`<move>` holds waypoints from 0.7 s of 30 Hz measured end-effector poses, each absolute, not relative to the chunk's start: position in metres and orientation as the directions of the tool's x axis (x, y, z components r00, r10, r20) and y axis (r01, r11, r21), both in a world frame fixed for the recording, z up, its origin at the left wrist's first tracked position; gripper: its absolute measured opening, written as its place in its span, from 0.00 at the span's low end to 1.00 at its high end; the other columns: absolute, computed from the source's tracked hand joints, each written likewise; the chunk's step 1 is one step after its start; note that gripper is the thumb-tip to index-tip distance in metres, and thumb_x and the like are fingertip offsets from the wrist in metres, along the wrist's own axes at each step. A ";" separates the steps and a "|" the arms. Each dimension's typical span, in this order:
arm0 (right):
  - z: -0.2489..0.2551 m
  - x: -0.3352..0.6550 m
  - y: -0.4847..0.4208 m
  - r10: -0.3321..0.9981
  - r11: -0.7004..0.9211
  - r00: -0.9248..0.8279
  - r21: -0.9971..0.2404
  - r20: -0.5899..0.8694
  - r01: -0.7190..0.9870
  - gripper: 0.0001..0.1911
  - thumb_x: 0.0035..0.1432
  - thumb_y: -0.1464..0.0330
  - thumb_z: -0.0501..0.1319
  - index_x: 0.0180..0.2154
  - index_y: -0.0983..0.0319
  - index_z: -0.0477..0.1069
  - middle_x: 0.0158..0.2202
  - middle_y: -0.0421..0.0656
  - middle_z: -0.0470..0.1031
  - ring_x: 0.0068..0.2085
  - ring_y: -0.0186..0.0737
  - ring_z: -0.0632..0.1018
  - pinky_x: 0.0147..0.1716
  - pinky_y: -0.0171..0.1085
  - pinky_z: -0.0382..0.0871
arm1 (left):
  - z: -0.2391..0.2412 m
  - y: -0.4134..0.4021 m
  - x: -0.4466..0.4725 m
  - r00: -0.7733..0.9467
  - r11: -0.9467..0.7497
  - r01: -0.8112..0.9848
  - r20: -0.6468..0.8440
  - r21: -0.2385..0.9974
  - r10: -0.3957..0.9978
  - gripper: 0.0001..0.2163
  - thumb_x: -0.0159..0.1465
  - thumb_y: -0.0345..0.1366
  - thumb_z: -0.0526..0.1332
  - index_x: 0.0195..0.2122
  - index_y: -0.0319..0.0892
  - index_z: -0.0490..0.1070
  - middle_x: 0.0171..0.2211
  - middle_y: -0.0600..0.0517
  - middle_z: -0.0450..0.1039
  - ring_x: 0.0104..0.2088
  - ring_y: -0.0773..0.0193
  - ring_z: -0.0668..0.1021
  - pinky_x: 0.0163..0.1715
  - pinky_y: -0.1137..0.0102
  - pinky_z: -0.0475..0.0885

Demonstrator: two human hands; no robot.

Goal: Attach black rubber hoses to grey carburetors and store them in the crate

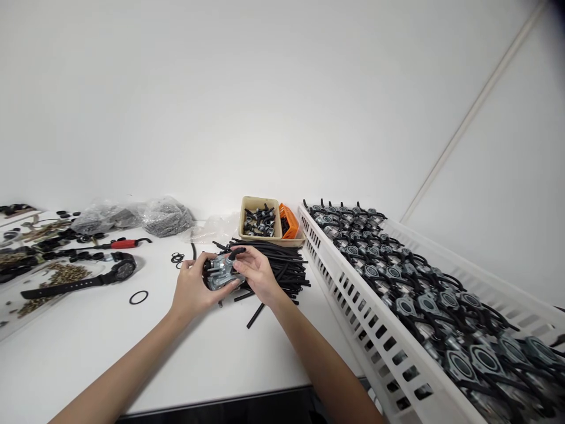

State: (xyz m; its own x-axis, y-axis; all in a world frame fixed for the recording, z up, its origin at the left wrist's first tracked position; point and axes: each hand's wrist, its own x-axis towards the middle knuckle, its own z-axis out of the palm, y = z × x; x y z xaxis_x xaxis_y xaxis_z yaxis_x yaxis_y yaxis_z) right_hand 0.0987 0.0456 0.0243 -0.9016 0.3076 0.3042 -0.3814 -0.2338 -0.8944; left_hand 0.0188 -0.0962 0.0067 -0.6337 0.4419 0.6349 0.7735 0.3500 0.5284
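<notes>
- At a white desk, a person held a metal part with both hands, in front of a heap of black tubes; whether the part also rested on the surface could not be told
- The left hand gripped the part's left side, fingers curled around it and thumb stretched along the near edge
- The right hand closed on the opposite side, fingers and thumb pinching the part near a black elbow tube on top
- Behind the heap stood a cream tray of small fittings, beside an orange basket
- At right, a white crate carried rows of similar metal parts
- At left lay a black ring, a wristwatch near brass-coloured pieces, a red-handled tool and a plastic bag
</notes>
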 end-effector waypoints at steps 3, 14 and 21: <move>0.024 0.099 0.046 0.283 -0.225 -0.905 -0.895 0.319 -0.386 0.23 0.45 0.61 0.72 0.44 0.58 0.76 0.41 0.43 0.80 0.45 0.41 0.79 0.53 0.43 0.68 | 0.006 -0.097 0.018 -0.636 0.358 0.771 0.627 0.526 0.449 0.27 0.49 0.58 0.65 0.42 0.43 0.67 0.36 0.46 0.77 0.36 0.51 0.73 0.37 0.59 0.72; 0.023 0.100 0.049 0.227 -0.176 -0.919 -0.914 0.323 -0.365 0.20 0.43 0.59 0.73 0.38 0.60 0.77 0.40 0.44 0.80 0.46 0.43 0.78 0.52 0.43 0.69 | 0.004 -0.097 0.018 -0.598 0.351 0.801 0.645 0.484 0.475 0.26 0.49 0.56 0.66 0.42 0.44 0.67 0.36 0.46 0.77 0.37 0.51 0.72 0.38 0.60 0.72; 0.023 0.099 0.044 0.291 -0.194 -0.907 -0.910 0.304 -0.367 0.22 0.35 0.65 0.76 0.34 0.60 0.72 0.38 0.41 0.79 0.39 0.39 0.78 0.45 0.40 0.72 | 0.003 -0.097 0.019 -0.513 0.364 0.855 0.711 0.370 0.480 0.26 0.48 0.56 0.66 0.42 0.45 0.67 0.35 0.47 0.77 0.34 0.52 0.72 0.37 0.60 0.70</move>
